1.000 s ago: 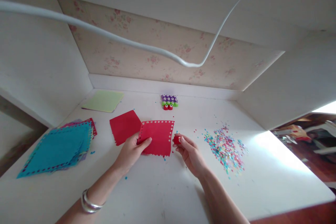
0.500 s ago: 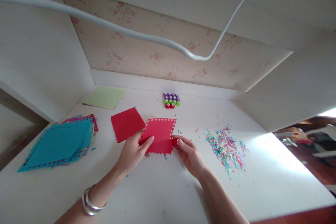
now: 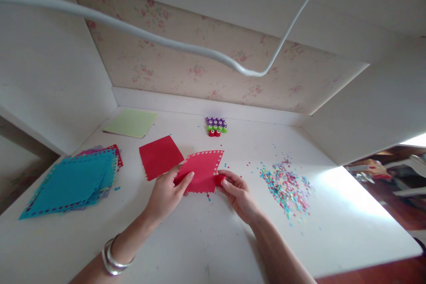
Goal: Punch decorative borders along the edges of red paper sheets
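My left hand is closed on a red sheet of paper, thumb on top, holding it tilted above the table. Rows of small punched holes run along the sheet's edges. At its right edge, my right hand grips a small red craft punch between thumb and fingers. Whether the paper is inside the punch's slot I cannot tell. Just left of the held sheet lies a plain red sheet.
Several purple, green and red punches stand in rows near the wall. Coloured confetti is heaped on the right of the white table. Punched blue sheets and pale green sheets lie left. A white cable hangs across the view.
The red punch has turned in my right hand, at the sheet's right edge. The held sheet is tilted and bent a little more. My left hand keeps its grip.
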The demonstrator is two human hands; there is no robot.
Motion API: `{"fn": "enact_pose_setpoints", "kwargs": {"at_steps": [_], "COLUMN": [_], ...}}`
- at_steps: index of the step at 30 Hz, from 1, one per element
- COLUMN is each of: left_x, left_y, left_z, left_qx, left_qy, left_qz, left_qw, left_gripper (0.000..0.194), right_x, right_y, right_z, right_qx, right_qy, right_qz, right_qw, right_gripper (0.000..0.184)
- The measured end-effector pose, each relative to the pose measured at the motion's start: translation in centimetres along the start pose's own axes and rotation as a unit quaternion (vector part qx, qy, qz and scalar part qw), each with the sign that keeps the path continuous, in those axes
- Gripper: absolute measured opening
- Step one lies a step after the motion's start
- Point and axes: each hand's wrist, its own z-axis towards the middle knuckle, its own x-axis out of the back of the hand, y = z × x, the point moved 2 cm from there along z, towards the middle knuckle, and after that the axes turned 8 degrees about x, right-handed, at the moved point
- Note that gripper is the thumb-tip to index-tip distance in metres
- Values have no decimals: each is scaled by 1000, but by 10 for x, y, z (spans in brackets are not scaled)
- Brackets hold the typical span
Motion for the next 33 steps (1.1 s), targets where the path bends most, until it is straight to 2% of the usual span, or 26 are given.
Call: {"fn": "enact_pose_setpoints", "kwargs": {"at_steps": [6,9,14,18,23,29,33], "left_x": [1,0,-2,-3,-5,-6,-7], "left_y": [0,-1,-2,-2,-1,2,2], "left_z": [-3,-3,-3,-5,-4,-2,-2], "left_qx": [-94,-112,-95,-70,-39,-7,10], "left_qy": [27,35,27,-4,-32,-60,-58], "left_qz": [18,34,39,19,-16,-45,-56], "left_qw": [995,992,994,997,999,997,997], "left_gripper": [18,19,20,20,24,26,25], "right_x": [2,2,-2,-3,1,-3,-4], "right_y": [-1,0,-1,-2,-1,-1,-2], "right_z": [1,0,-1,-4,-6,-6,-6], "right_qx": [-8,-9,-7,-29,-20,-19,-30], "right_qy": [1,-2,-31,-73,-108,-109,-107], "right_qz": [-19,-21,-27,-49,-80,-100,-101], "right_qw": [1000,1000,999,996,991,989,989], "right_gripper": [35,33,37,34,34,32,30]}}
